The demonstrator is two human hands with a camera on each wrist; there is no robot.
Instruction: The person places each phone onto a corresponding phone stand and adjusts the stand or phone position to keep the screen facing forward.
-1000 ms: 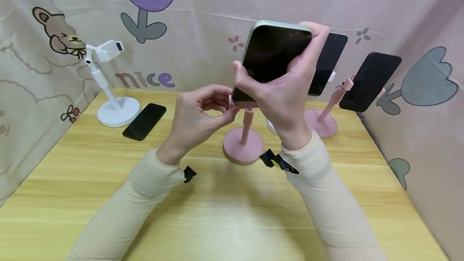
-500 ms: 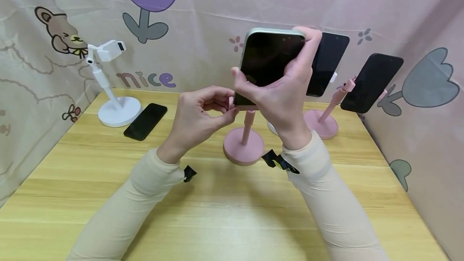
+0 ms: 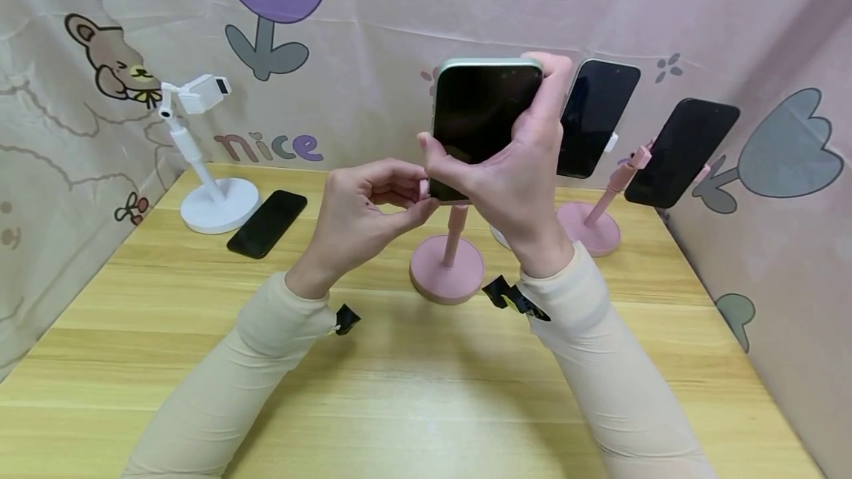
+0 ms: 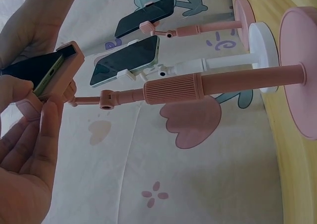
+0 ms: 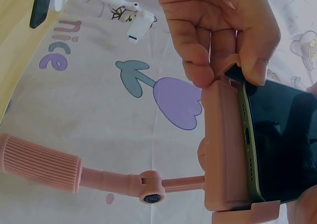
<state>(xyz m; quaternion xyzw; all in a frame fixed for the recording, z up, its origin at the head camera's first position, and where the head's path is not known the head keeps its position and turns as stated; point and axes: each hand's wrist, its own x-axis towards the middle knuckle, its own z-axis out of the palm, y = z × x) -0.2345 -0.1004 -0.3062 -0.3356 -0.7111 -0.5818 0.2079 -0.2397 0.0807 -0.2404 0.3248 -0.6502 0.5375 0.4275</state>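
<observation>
A black-screened phone (image 3: pixel 482 113) with a pale green edge stands nearly upright at the clamp of a pink phone stand (image 3: pixel 447 272). My right hand (image 3: pixel 515 168) grips the phone by its sides, thumb at the left edge and fingers at the upper right. At the clamp's left end, my left hand (image 3: pixel 369 213) pinches the small pink end piece between thumb and fingers. In the right wrist view the phone's lower edge, with its port, lies along the pink clamp (image 5: pixel 225 144), between its two end pieces. My right hand hides part of the clamp in the head view.
A white stand (image 3: pixel 220 205) with a bare holder is at the left, a black phone (image 3: pixel 268 224) lying beside it. Behind my right hand, another phone (image 3: pixel 599 118) sits on a white stand. Further right, a pink stand (image 3: pixel 589 228) bears a phone (image 3: pixel 683 154).
My right hand has shifted left and slightly down with the phone, which has turned from leaning right to nearly upright. My left hand stays at the clamp's end.
</observation>
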